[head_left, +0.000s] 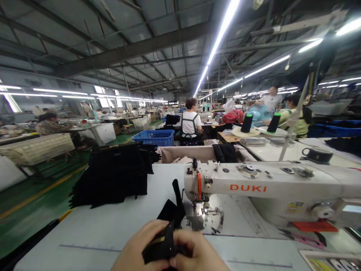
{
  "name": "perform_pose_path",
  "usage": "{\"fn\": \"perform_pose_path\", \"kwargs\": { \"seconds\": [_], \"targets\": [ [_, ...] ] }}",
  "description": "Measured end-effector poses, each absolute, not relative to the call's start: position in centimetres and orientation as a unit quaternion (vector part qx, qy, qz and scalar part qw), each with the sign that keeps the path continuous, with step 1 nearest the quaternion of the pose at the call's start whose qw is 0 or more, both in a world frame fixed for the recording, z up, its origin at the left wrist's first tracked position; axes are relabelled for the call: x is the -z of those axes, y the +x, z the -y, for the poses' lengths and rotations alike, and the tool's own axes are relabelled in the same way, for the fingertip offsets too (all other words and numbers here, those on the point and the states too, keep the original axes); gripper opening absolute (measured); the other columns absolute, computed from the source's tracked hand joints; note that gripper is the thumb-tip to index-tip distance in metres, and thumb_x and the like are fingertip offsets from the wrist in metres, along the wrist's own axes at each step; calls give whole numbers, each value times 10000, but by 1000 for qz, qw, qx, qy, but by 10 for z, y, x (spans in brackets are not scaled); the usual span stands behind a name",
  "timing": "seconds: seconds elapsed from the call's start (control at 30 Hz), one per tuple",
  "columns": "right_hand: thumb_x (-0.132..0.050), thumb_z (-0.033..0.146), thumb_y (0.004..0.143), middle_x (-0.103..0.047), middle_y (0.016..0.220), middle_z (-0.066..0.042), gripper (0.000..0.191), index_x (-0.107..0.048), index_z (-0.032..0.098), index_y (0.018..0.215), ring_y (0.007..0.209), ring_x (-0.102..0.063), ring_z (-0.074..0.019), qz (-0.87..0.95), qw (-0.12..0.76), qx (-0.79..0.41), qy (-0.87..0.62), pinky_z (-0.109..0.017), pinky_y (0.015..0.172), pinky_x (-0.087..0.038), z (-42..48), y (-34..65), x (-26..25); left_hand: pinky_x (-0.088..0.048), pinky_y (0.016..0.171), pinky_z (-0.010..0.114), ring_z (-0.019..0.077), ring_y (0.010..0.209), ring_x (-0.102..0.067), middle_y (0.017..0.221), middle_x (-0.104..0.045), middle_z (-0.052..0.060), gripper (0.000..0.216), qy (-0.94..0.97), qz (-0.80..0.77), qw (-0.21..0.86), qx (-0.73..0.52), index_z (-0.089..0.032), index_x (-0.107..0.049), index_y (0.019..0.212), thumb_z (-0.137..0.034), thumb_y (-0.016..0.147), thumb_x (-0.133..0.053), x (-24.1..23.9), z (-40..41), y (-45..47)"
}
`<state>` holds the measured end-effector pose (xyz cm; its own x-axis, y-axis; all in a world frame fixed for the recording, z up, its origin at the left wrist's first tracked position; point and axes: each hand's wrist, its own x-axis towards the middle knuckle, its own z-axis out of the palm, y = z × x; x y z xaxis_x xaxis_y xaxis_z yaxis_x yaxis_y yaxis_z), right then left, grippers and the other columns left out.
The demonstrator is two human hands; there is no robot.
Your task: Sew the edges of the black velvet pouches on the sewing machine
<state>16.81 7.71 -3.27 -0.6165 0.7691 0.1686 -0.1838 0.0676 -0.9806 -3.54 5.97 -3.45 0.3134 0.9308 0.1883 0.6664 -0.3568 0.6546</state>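
Slanting up to the right between the two hands, the piece [158, 251] looked matt black with a small gold mark, its left side gripped by the left hand [138, 246] and its right side pinched between the thumb and curled fingers of the right hand [199, 250], neither clearly nearer. Just beyond, a black strip [177, 192] pointed away from them, whether joined to the piece I cannot tell, beside the machine [225, 188], with a black stack [115, 173] farther left on the table [93, 227].
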Motion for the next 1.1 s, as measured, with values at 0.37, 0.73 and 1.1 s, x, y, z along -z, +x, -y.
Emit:
{"fn": "perform_pose_path", "kwargs": {
  "seconds": [0.37, 0.73, 1.1],
  "targets": [
    [-604, 212, 910, -608, 1065, -59, 108, -669, 202, 825, 1026, -563, -213, 787, 378, -307, -378, -353, 890, -461, -62, 200, 7, -463, 842, 320, 236, 949, -587, 978, -648, 47, 338, 636, -428, 532, -359, -182, -637, 1162, -382, 889, -639, -17, -56, -35],
    [-610, 174, 894, -673, 1029, -10, 90, -648, 247, 859, 1180, -522, -235, 832, 385, -262, -301, -564, 1150, -203, -66, 211, -4, -459, 866, 280, 202, 958, -595, 1034, -674, 49, 285, 532, -411, 598, -436, -196, -672, 1089, -287, 826, -733, -19, -42, -28],
    [-604, 122, 863, -689, 978, 36, 120, -608, 243, 857, 932, -653, -148, 845, 392, -211, -295, -507, 1169, -223, -63, 218, -9, -412, 678, 180, 117, 757, -528, 812, -609, 0, 279, 502, -429, 619, -425, -154, -611, 868, -274, 707, -804, -32, -41, -16]
  ]
}}
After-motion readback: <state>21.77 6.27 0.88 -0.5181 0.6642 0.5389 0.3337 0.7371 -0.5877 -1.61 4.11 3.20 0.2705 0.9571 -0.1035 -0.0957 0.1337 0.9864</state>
